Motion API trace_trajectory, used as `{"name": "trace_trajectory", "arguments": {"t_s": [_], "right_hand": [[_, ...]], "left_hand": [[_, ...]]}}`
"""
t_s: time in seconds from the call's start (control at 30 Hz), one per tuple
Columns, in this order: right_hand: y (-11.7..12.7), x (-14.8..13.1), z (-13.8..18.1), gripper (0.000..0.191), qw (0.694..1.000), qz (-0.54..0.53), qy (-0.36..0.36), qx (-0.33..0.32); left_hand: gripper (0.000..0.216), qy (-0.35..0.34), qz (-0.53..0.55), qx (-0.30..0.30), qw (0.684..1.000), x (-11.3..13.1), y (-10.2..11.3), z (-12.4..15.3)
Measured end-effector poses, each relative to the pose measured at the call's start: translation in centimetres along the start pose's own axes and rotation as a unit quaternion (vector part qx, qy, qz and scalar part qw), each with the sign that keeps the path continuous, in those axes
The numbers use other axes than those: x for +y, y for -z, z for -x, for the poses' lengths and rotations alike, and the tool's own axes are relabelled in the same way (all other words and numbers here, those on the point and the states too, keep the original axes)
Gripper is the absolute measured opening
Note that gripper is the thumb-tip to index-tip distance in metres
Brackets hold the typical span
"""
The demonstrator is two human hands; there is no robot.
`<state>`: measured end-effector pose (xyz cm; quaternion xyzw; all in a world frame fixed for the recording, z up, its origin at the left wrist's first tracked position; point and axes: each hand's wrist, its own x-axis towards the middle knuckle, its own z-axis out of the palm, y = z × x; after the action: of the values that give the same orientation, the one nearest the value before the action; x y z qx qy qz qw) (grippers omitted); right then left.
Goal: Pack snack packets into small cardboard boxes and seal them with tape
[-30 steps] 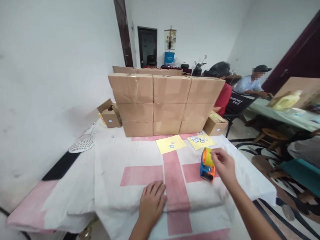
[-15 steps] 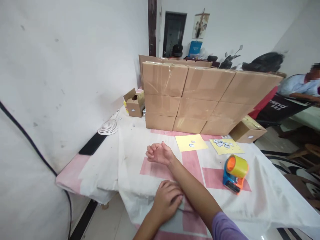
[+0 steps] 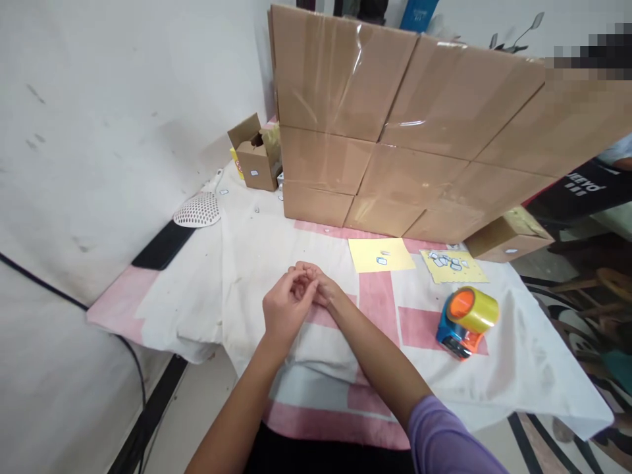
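My left hand [image 3: 285,308] and my right hand [image 3: 320,284] meet over the near middle of the table, fingers curled and pressed against each other. The left thumb points toward the right hand's fingers. Whatever may be between the fingertips is hidden or too small to make out. To the right of my hands lies a yellow sheet [image 3: 365,262] with two small white pieces on it. Farther right is a second yellow sheet [image 3: 476,270] bearing several small white, dark-edged pieces. A tape dispenser [image 3: 451,329] with a yellow roll stands nearer to me.
A wall of taped cardboard boxes [image 3: 326,158] rises behind the sheets. Small cartons flank it, an open one [image 3: 259,168] left and another [image 3: 516,240] right. A white perforated scoop [image 3: 197,210] and a flat black object [image 3: 165,245] lie along the wall side of the cloth-covered table [image 3: 257,243].
My left hand has lifted from the table's near side and come up to my right hand, so their fingers now touch. The view has tilted down and moved closer to the boxes.
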<state>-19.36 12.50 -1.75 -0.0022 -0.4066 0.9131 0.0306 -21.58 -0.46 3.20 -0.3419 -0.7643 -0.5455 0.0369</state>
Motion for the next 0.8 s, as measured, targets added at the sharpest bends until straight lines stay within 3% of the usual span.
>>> {"name": "trace_trajectory", "arguments": {"t_s": [0.1,0.23,0.37,0.43,0.53,0.63,0.7,0.8], "right_hand": [[-0.3,0.1,-0.2,0.053,0.998,0.025,0.018,0.050],[-0.6,0.2,-0.2,0.048,0.995,0.044,0.016,0.085],[-0.5,0.2,-0.2,0.047,0.996,0.053,0.006,0.073],[-0.5,0.2,-0.2,0.048,0.997,0.052,-0.003,0.065],[-0.4,0.1,-0.3,0.050,0.997,0.035,0.003,0.067],[-0.3,0.2,-0.5,0.050,0.997,0.029,0.009,0.071],[-0.1,0.3,-0.5,0.050,0.997,0.029,0.004,0.072],[0.1,0.4,-0.6,0.047,0.997,0.028,0.002,0.069]], "left_hand": [[0.019,0.019,-0.022,0.025,0.999,-0.4,0.5,0.1],[0.021,0.023,-0.047,0.008,0.999,-1.3,1.4,-0.4],[0.024,0.079,0.072,-0.052,0.993,-2.2,1.9,-1.2],[0.025,0.092,0.077,-0.059,0.991,-3.0,2.3,-1.9],[0.027,0.039,-0.131,-0.041,0.990,-4.9,3.5,-3.5],[0.034,-0.010,-0.383,-0.095,0.919,-7.2,5.1,-5.4],[0.032,-0.028,-0.439,-0.165,0.883,-8.3,6.1,-6.3],[0.024,-0.057,-0.437,-0.259,0.859,-9.2,7.0,-7.2]]}}
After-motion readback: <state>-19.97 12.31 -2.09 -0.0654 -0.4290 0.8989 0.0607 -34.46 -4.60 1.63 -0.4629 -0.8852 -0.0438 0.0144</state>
